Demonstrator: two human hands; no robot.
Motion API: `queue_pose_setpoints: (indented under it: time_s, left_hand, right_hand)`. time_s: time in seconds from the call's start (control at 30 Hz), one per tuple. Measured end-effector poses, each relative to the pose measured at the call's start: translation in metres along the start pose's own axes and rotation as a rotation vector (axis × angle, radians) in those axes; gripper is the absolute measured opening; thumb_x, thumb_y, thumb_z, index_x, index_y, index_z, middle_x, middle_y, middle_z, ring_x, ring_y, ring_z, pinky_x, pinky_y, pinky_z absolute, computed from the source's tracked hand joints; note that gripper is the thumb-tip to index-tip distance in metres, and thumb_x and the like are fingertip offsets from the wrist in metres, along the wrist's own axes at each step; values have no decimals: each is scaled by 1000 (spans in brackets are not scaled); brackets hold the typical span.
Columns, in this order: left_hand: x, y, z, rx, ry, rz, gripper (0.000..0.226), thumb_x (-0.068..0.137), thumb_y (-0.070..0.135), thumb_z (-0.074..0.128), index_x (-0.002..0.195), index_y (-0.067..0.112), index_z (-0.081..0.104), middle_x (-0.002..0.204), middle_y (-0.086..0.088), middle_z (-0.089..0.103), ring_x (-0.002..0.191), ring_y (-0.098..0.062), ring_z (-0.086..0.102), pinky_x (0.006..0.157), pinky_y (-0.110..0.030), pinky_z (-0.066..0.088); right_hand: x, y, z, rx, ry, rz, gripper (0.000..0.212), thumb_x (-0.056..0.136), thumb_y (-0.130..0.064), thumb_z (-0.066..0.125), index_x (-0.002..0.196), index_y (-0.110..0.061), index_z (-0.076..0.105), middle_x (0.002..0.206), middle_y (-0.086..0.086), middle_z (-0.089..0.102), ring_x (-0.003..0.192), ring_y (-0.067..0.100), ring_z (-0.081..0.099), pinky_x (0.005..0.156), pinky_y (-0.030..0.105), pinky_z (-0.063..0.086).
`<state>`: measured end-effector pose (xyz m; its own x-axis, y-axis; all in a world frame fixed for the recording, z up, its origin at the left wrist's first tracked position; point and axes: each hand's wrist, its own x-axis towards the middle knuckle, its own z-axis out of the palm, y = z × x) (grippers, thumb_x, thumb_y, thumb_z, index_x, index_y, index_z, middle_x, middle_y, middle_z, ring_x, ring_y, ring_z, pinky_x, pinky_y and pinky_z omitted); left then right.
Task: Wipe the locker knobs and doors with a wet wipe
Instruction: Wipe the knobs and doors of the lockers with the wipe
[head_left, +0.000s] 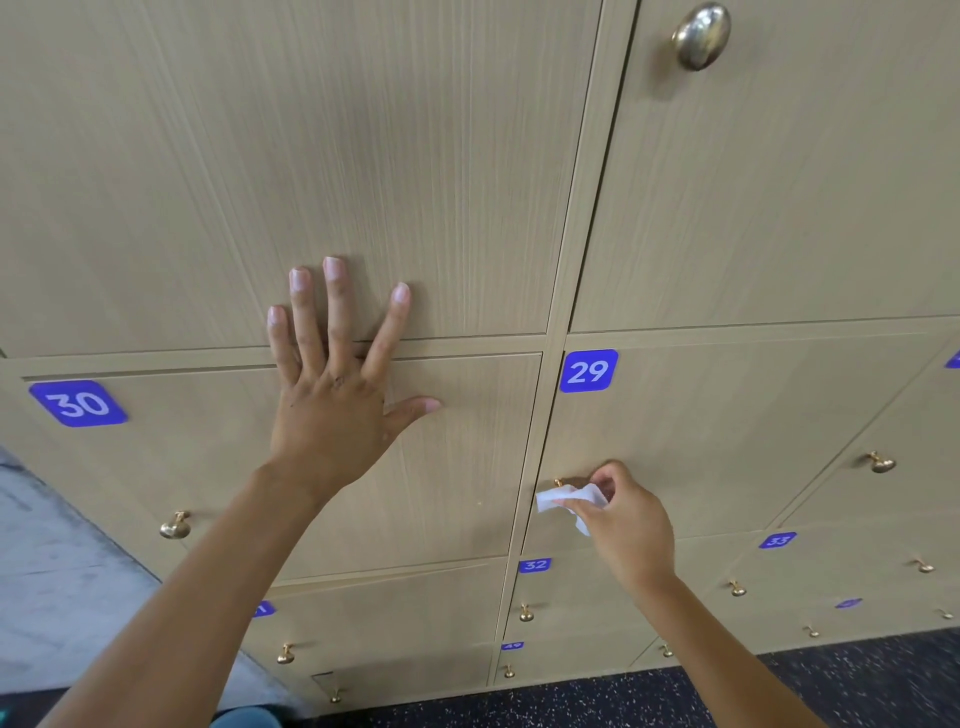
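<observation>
Right hand (626, 525) fingers pinching wet wipe (569, 500) over knob at door 29 (701, 441) left edge, left hand (337, 395) splayed flat on door 30 (457, 467) top edge

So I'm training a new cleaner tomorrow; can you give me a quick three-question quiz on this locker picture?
1. Which numbered door does the right hand work on with the wet wipe?
2. True or false: the left hand holds a second wipe.
3. Multiple choice: the left hand's fingers are A) curled round a knob, B) spread flat across the seam above door 30, C) hanging away from the lockers.

Key:
1. Door 29; the wipe is bunched at its knob, which is mostly hidden.
2. False; it is empty, palm pressed flat on the doors.
3. B.
</observation>
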<state>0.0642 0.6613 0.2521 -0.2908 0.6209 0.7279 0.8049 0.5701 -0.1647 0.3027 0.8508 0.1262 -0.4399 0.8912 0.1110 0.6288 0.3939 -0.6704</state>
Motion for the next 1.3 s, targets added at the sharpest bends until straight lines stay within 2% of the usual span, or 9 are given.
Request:
queue_pose_setpoints:
  time_s: [0.13, 0.3, 0.67, 0.73, 0.8, 0.93, 1.0, 1.2, 1.3]
  left_hand:
    - [0, 0, 0, -3, -1, -1, 112, 83, 81, 48, 163, 28, -10, 165, -27, -9, 151, -54, -5, 122, -56, -17]
    - [0, 0, 0, -5, 0, 1, 113, 83, 80, 50, 163, 29, -10, 165, -26, -10, 151, -51, -8, 122, -54, -19]
    - [-1, -1, 1, 10, -1, 0, 112, 85, 81, 53, 164, 27, -7, 165, -26, -11, 151, -53, -6, 122, -55, -17]
    - [-1, -1, 1, 15, -2, 0, 110, 85, 81, 48, 164, 27, -7, 165, -26, -11, 151, -52, -6, 122, -55, -17]
    - [-1, -1, 1, 21, -3, 0, 110, 85, 82, 45, 164, 27, -8, 166, -25, -12, 152, -52, -7, 123, -56, -16]
    - [-1, -1, 2, 16, -3, 1, 112, 85, 82, 49, 163, 28, -9, 166, -23, -16, 152, -51, -7, 123, -55, -16]
    - [-1, -1, 2, 10, -7, 1, 114, 84, 82, 52, 163, 29, -11, 166, -22, -18, 152, -50, -9, 122, -55, -18]
    - [-1, -1, 0, 9, -1, 1, 116, 83, 80, 55, 163, 30, -12, 165, -22, -15, 152, -50, -8, 122, -55, -17]
    - [-1, -1, 0, 16, 2, 4, 117, 82, 80, 57, 163, 30, -11, 165, -22, -16, 152, -49, -8, 122, -56, -15]
  right_hand:
    - [-4, -4, -1, -125, 18, 157, 45, 71, -66, 62, 69, -22, 52, 65, -8, 61, 61, 15, 60, 56, 28, 44]
    - [-3, 0, 5, -204, -24, 153, 56, 83, -66, 61, 58, -17, 50, 56, -4, 53, 53, 17, 49, 48, 26, 30]
    - [2, -3, 29, -32, -211, 63, 40, 97, -36, 48, 67, -12, 59, 63, 0, 64, 63, 21, 60, 57, 32, 46]
    - [1, -10, 29, 53, -282, 65, 37, 95, -38, 38, 82, -22, 69, 65, -2, 67, 63, 11, 63, 63, 29, 49]
    - [0, -19, 28, 235, -358, 70, 37, 92, -39, 32, 103, -34, 67, 59, -9, 61, 50, 1, 55, 56, 19, 44]
    - [7, -26, 26, 748, -465, 442, 28, 103, -27, 35, 113, -21, 60, 66, 3, 50, 54, 20, 43, 55, 28, 41]
    - [10, -24, 25, 848, -519, 529, 23, 104, -26, 36, 110, -20, 57, 67, 5, 45, 55, 22, 41, 56, 31, 39]
    - [13, -29, 23, 258, -466, 202, 21, 91, -29, 48, 84, -19, 65, 59, -8, 59, 49, 19, 54, 54, 25, 43]
    - [12, -33, 28, 64, -374, 236, 24, 90, -31, 44, 82, -22, 64, 75, -8, 72, 57, 21, 61, 60, 28, 46]
